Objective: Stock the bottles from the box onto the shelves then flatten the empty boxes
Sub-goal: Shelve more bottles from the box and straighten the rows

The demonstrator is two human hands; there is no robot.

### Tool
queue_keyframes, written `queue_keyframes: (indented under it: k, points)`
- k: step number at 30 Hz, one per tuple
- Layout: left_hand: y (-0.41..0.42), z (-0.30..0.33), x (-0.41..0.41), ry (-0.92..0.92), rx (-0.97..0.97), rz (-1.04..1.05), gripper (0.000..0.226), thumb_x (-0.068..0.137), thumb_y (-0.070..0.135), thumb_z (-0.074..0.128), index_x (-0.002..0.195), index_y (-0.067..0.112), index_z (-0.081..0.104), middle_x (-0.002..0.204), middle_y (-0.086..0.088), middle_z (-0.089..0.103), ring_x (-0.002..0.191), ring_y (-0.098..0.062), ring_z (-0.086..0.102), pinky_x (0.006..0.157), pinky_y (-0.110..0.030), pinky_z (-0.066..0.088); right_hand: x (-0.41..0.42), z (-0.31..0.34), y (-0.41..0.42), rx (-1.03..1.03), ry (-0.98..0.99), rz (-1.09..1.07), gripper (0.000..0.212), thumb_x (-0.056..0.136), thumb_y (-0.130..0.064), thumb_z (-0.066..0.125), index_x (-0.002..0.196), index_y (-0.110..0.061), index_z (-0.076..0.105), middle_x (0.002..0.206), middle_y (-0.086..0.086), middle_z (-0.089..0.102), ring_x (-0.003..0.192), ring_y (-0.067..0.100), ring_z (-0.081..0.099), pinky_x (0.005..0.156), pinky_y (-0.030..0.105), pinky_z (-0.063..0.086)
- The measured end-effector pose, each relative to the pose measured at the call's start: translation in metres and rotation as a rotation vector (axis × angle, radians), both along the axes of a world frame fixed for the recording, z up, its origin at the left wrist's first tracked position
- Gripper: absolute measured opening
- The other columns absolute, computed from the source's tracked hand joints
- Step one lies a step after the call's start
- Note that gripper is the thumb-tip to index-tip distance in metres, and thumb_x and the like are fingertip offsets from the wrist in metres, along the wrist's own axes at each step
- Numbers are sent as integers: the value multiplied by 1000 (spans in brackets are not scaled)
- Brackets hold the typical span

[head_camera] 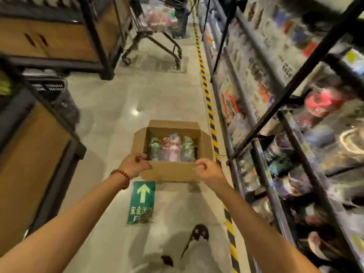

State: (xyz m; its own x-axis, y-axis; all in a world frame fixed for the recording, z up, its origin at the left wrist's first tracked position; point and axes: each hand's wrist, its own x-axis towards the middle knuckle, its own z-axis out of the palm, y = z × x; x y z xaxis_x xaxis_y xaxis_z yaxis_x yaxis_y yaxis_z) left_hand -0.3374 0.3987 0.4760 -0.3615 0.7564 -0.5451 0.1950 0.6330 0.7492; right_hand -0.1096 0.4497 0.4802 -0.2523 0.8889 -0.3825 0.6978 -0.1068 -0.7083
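Observation:
An open brown cardboard box sits low over the aisle floor in front of me, its flaps folded outward. Inside lie several bottles wrapped in clear plastic, in green and pink colours. My left hand, with a red bead bracelet on the wrist, grips the left end of the near flap with curled fingers. At the right end of the same flap, my right hand has its fingers and thumb curled around the edge. The shelves run along the right side, packed with goods.
A green floor sticker with an arrow lies just before the box. Yellow-black hazard tape runs along the shelf base. A shopping cart stands farther down the aisle. Wooden display units line the left. My shoe shows below.

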Motion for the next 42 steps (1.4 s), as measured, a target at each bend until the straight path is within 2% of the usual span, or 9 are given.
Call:
queue_keyframes:
  k: [2,6,9,15,21,26,30,38,42]
  points:
    - [7,-12,-16,20,-30,39,43,86,4,64,126,-1,50,102,-11,58,89,-19,50,70,-21,46,-23,-12,20,-76,-3,10,29,91,-14,51,116,-1,59,110,19,61,90,29,56,68,33,44]
    - [41,-44,-43,18,-94,82,45,82,15,70,122,7,54,121,-14,57,102,-24,52,86,-31,44,-59,-48,78,-184,-10,27,28,94,-16,52,120,-6,57,114,9,59,98,20,55,67,22,43]
    - [87,-73,-58,-30,-156,122,43,83,13,68,122,7,52,116,-13,59,96,-21,52,80,-26,43,-81,-78,135,-229,-5,16,28,94,-13,51,119,-2,58,104,8,58,85,14,50,54,13,37]
    - [209,-142,-76,-104,-305,140,21,81,4,68,90,17,55,101,-11,56,94,-26,55,88,-35,46,-111,-147,258,-357,-111,33,34,90,-20,57,124,-13,55,120,4,58,103,17,54,76,24,38]
    - [307,-266,-104,-71,-367,138,26,79,15,73,87,22,50,99,-8,58,93,-22,56,85,-34,46,-148,-269,342,-511,-177,-25,36,82,-21,62,118,-12,57,118,6,60,105,22,58,86,35,48]
    - [339,-392,-130,-57,-457,172,59,78,23,74,128,5,48,118,-10,57,113,-26,53,97,-34,42,-172,-393,371,-585,-199,6,44,85,-17,59,128,-12,49,123,0,54,112,21,54,92,33,45]
    - [347,-491,-150,-12,-501,151,67,83,32,68,138,7,38,133,-9,51,121,-25,50,101,-33,41,-184,-494,383,-572,-241,-20,32,85,-23,64,108,-12,45,97,-2,50,100,25,54,85,42,46]
    - [365,-626,-148,132,-559,156,81,79,38,72,141,8,29,138,-10,45,122,-25,47,99,-36,40,-201,-627,385,-393,-325,-209,102,38,-76,66,122,-23,45,109,4,58,97,26,60,76,42,56]
    - [381,-658,-145,58,-575,334,75,65,30,83,123,14,38,116,-7,58,94,-22,59,86,-37,51,-212,-637,382,-283,-422,-283,99,52,-61,78,128,-14,36,121,8,47,110,29,48,84,43,49]
